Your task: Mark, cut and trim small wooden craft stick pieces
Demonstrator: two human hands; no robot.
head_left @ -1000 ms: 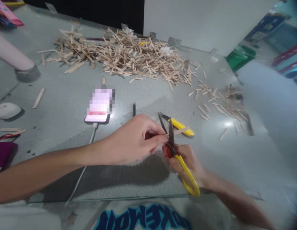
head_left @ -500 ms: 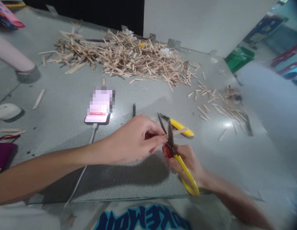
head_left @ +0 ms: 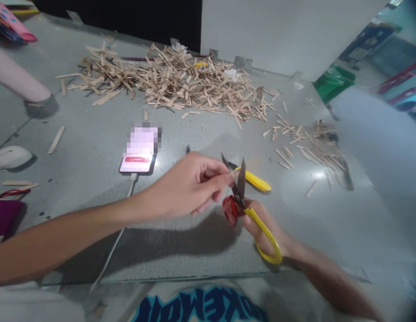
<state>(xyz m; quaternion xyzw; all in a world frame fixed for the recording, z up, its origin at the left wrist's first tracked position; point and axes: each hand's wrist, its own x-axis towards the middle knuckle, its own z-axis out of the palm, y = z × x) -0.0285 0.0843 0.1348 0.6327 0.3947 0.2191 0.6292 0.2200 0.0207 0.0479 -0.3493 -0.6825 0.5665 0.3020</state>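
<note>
My left hand (head_left: 208, 183) pinches a short wooden stick (head_left: 234, 175), most of it hidden by the fingers. Its tip lies near the parted blades of a pair of scissors (head_left: 240, 179), which have one yellow and one red handle loop. My right hand (head_left: 261, 223) has its fingers in the handles, below and right of my left hand. A yellow box cutter (head_left: 256, 180) lies on the table just behind the blades. Beyond my left hand shows the end of a black pen-like object (head_left: 188, 149). A faint beige blur hangs above the cutter.
A heap of cut wooden sticks (head_left: 194, 85) spreads along the back, with more scattered at right. A phone (head_left: 139, 150) on a white cable (head_left: 114, 248) lies left of centre. At the left are a white mouse (head_left: 11, 157) and a purple box (head_left: 6, 219).
The longer stick end that stuck out right past the blades is gone from my left hand; a pale blur shows farther back. The scissors have tilted and their handles have shifted slightly upward.
</note>
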